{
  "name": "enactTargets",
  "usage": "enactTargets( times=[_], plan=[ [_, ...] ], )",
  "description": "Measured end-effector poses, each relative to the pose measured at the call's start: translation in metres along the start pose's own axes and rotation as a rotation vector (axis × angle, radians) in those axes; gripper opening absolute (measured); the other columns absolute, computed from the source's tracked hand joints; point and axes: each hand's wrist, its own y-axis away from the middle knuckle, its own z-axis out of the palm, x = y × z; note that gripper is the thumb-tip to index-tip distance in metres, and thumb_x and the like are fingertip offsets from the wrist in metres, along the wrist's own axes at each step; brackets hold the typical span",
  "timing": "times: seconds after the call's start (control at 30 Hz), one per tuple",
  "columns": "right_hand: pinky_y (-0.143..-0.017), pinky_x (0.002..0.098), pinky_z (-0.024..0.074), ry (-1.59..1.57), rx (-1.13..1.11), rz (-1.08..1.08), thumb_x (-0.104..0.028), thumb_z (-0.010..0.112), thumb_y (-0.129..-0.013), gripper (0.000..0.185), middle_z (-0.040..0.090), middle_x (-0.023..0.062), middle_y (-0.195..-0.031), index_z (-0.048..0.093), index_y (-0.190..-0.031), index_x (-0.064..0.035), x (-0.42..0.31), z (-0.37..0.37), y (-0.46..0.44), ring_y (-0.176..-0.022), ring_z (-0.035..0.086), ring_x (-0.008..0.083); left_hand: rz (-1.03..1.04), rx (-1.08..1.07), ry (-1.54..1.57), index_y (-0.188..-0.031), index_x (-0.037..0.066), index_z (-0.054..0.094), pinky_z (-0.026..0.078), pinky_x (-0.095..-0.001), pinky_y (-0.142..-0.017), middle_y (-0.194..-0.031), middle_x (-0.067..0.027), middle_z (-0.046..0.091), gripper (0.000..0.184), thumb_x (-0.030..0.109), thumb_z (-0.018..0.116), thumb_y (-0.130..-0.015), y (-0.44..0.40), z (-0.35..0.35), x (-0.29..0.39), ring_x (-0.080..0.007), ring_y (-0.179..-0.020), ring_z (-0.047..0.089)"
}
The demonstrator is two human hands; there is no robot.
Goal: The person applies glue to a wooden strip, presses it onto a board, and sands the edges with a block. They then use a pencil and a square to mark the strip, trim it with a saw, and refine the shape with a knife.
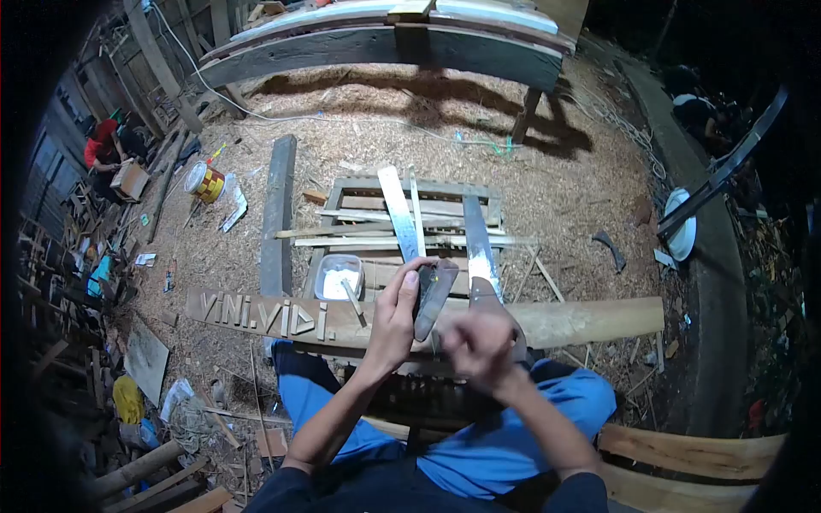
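Note:
My left hand [395,318] is raised over the plank, its fingers closed around a dark, flat, elongated piece [437,301] whose kind I cannot make out. My right hand [483,346] is curled and smeared by motion, just right of that piece; whether anything is in it is hidden. A long wooden plank [590,322] lies crosswise before me, with raised wooden letters [267,317] reading "VINI.VIDI." on its left part. Beyond my left hand a shiny metal strip [397,209] slants away. A saw-like blade [477,235] with a brown handle extends beyond my right hand.
Behind the plank stands a clear plastic tub [339,275] of white stuff, with a stick nearby. Slats [359,229] lie on a low wooden frame. A dark beam [279,214] and a yellow-red bucket [205,182] are left. A workbench [385,51] stands at the back; a person [104,154] sits far left.

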Motion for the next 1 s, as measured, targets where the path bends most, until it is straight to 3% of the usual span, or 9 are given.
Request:
enactTargets(
  times=[0.07,0.17,0.43,0.6,0.73,0.77,0.83,0.87,1.0],
  plan=[
    [-0.05,0.0351,0.0459,0.031,0.048,0.11,-0.006,0.072,-0.091,0.008,0.062,0.0105,-0.063,0.069,-0.097,-0.0008,0.006,-0.008,-0.004,-0.05,0.061,0.0248,-0.047,0.005,-0.042,-0.134,0.002,0.062,0.047,-0.028,-0.096,-0.118,-0.0085,0.069,0.044,0.034,0.039,-0.114,0.006,0.004,0.009,-0.0132,-0.107,0.06],
    [-0.049,0.0344,0.046,-0.032,-0.047,-0.091,-0.006,0.07,-0.093,0.005,0.063,0.01,-0.063,0.069,-0.097,-0.0016,-0.009,0.005,0.018,-0.05,0.061,0.0243,-0.057,-0.009,0.057,-0.133,0.001,0.061,0.047,-0.0278,-0.096,-0.119,-0.0089,0.069,0.044,0.034,0.038,-0.114,0.004,0.002,-0.005,-0.0136,-0.108,0.06],
    [-0.048,0.0357,0.0433,-0.046,-0.061,-0.058,-0.005,0.07,-0.092,0.002,0.06,0.0081,-0.062,0.07,-0.094,-0.0035,-0.019,0.002,0.016,-0.05,0.059,0.0226,-0.013,0.0,-0.024,-0.131,0.0,0.061,0.044,-0.0309,-0.102,-0.119,-0.0108,0.067,0.045,0.034,0.038,-0.114,0.007,0.002,0.001,-0.0164,-0.111,0.059],
    [-0.048,0.0363,0.0429,0.055,0.11,0.027,-0.004,0.071,-0.091,0.004,0.059,0.0077,-0.06,0.068,-0.092,-0.0012,0.0,-0.005,-0.002,-0.051,0.059,0.0208,-0.033,0.003,-0.029,-0.13,0.0,0.061,0.045,-0.0298,-0.1,-0.12,-0.01,0.067,0.043,0.032,0.038,-0.114,0.013,0.008,0.01,-0.0151,-0.111,0.059],
    [-0.049,0.0394,0.0455,0.154,-0.093,-0.146,-0.007,0.07,-0.089,0.009,0.059,0.0097,-0.062,0.071,-0.098,-0.0055,-0.014,-0.006,0.007,-0.051,0.061,0.0267,-0.071,-0.042,0.026,-0.13,0.0,0.062,0.047,-0.0282,-0.094,-0.114,-0.0086,0.068,0.043,0.032,0.039,-0.114,0.008,-0.006,-0.001,-0.0135,-0.104,0.06],
    [-0.049,0.0392,0.0453,0.175,0.011,-0.169,-0.008,0.071,-0.09,0.008,0.06,0.0094,-0.062,0.07,-0.097,-0.0056,-0.001,-0.004,0.001,-0.05,0.06,0.0269,-0.08,-0.045,0.018,-0.13,0.0,0.062,0.047,-0.0282,-0.094,-0.114,-0.0086,0.068,0.043,0.032,0.039,-0.114,0.013,-0.006,-0.002,-0.0135,-0.104,0.06],
    [-0.049,0.0397,0.0459,0.146,0.041,0.032,-0.009,0.071,-0.09,0.007,0.061,0.0104,-0.065,0.069,-0.096,-0.0052,0.008,-0.012,-0.007,-0.053,0.061,0.0272,-0.028,-0.004,-0.048,-0.129,0.0,0.062,0.048,-0.0291,-0.094,-0.112,-0.0082,0.069,0.042,0.031,0.038,-0.114,0.015,0.005,0.012,-0.0134,-0.103,0.06],
    [-0.049,0.0387,0.0453,0.151,0.098,-0.005,-0.008,0.071,-0.09,0.008,0.06,0.0101,-0.063,0.07,-0.097,-0.0048,0.004,-0.006,-0.002,-0.052,0.061,0.0266,-0.136,-0.042,0.003,-0.13,0.001,0.062,0.047,-0.0289,-0.097,-0.12,-0.0086,0.066,0.041,0.032,0.041,-0.113,0.014,0.001,0.008,-0.0137,-0.108,0.06],
    [-0.05,0.0396,0.0465,0.132,-0.073,-0.082,-0.007,0.07,-0.091,0.01,0.06,0.01,-0.061,0.071,-0.101,-0.0045,-0.009,-0.006,0.01,-0.05,0.061,0.027,-0.057,-0.053,0.051,-0.13,0.002,0.062,0.047,-0.0277,-0.094,-0.117,-0.0069,0.066,0.041,0.032,0.04,-0.113,0.016,-0.003,0.008,-0.0124,-0.104,0.059]
  ],
)
